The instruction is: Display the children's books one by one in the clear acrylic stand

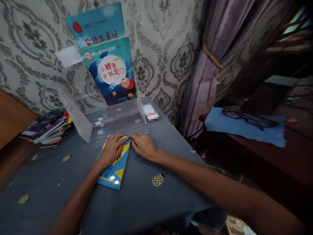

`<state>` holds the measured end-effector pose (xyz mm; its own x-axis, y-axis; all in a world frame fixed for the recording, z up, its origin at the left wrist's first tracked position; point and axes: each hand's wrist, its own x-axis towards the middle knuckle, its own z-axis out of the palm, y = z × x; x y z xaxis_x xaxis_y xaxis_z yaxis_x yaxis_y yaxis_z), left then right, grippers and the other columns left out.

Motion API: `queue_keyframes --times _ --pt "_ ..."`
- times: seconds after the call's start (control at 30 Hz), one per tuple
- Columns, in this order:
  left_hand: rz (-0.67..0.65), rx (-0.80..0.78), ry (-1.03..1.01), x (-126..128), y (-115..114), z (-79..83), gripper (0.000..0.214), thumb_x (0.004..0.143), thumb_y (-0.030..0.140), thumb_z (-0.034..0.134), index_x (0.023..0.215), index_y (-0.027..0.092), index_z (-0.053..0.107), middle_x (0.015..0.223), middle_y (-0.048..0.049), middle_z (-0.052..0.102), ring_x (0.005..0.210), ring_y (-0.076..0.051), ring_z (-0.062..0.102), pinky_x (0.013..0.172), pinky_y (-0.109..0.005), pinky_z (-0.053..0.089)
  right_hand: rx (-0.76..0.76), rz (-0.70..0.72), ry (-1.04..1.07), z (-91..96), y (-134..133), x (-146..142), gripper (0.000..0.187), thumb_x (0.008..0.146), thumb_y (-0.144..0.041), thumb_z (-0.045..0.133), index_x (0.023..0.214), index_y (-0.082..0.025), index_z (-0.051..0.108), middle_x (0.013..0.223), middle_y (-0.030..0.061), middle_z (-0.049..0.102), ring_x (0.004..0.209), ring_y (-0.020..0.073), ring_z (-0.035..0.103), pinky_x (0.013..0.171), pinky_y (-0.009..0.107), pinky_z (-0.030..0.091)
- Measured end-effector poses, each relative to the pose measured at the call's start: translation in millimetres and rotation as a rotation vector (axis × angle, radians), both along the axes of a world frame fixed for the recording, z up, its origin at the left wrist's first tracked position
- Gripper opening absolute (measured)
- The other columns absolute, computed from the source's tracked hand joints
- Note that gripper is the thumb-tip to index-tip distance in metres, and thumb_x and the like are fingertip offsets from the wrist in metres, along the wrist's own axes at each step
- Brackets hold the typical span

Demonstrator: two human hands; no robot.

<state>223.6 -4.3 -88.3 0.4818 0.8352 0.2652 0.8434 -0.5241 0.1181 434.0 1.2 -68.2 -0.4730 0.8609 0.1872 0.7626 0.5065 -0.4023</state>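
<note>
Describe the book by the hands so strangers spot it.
On the grey pineapple-print tablecloth, find the clear stand. Just in front lies the blue-and-yellow book, alone beneath the left hand, unlike the standing books and the pile.

On my feed I have a table point(141, 209) under grey cloth point(49, 173) printed with yellow pineapples point(157, 180). A blue-and-yellow book point(113, 174) lies flat on it, just in front of a clear rack point(84, 129). To the left I see a pile of books point(52, 129), and by the rack's right end a small white item point(149, 112), too blurred to identify.
</note>
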Motion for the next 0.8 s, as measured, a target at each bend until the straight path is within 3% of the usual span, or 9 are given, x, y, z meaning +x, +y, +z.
queue_keyframes --times 0.2,0.3,0.43,0.5,0.6,0.8 --pt "0.051 -0.144 -0.008 -38 -14 7.0 0.049 0.099 0.049 0.043 0.142 0.03 0.054 0.149 -0.0101 0.05 0.137 -0.029 0.046 0.114 -0.052 0.038 0.049 0.04 -0.048 -0.5 -2 1 0.026 0.101 -0.024 0.043 0.111 -0.016 0.066 0.102 0.0138 0.072 0.097 0.0241 0.067 0.083 0.032 0.048" --pt "0.02 -0.247 0.024 -64 -37 12.9 0.063 0.093 0.061 0.05 0.15 0.036 0.042 0.162 -0.0061 0.034 0.146 -0.032 0.035 0.116 -0.052 0.038 0.049 0.038 -0.052 0.4 -1 2 0.026 0.101 -0.025 0.043 0.111 -0.017 0.066 0.103 0.0132 0.072 0.097 0.0238 0.067 0.083 0.032 0.048" --pt "-0.088 -0.348 0.057 -90 -73 11.4 0.094 0.074 0.074 0.066 0.154 0.044 0.029 0.166 -0.0041 0.024 0.149 -0.038 0.029 0.114 -0.056 0.039 0.052 0.047 -0.041 -1.3 0 4 0.024 0.101 -0.024 0.045 0.111 -0.016 0.066 0.104 0.0126 0.071 0.095 0.0228 0.067 0.081 0.031 0.048" --pt "-0.082 -0.344 0.046 -96 -86 4.2 0.1 0.07 0.074 0.07 0.154 0.046 0.025 0.166 -0.0032 0.022 0.15 -0.04 0.026 0.114 -0.057 0.039 0.062 0.059 -0.022 -4.0 2 4 0.024 0.101 -0.023 0.045 0.111 -0.016 0.065 0.103 0.0122 0.071 0.094 0.0223 0.067 0.081 0.03 0.047" --pt "-0.049 -0.269 0.012 -96 -97 -10.0 0.09 0.079 0.066 0.067 0.155 0.048 0.022 0.166 -0.0011 0.023 0.15 -0.038 0.026 0.113 -0.057 0.04 0.063 0.071 0.001 -8.0 4 4 0.023 0.101 -0.022 0.045 0.111 -0.015 0.065 0.103 0.0122 0.071 0.095 0.0221 0.067 0.082 0.03 0.047" --pt "0.027 -0.114 0.018 -69 -106 -28.0 0.075 0.09 0.05 0.06 0.156 0.043 0.024 0.164 -0.001 0.029 0.15 -0.035 0.029 0.115 -0.054 0.04 0.056 0.14 0.082 -12.0 12 5 0.021 0.101 -0.02 0.048 0.114 -0.014 0.062 0.109 0.0131 0.07 0.102 0.0223 0.064 0.088 0.032 0.046"
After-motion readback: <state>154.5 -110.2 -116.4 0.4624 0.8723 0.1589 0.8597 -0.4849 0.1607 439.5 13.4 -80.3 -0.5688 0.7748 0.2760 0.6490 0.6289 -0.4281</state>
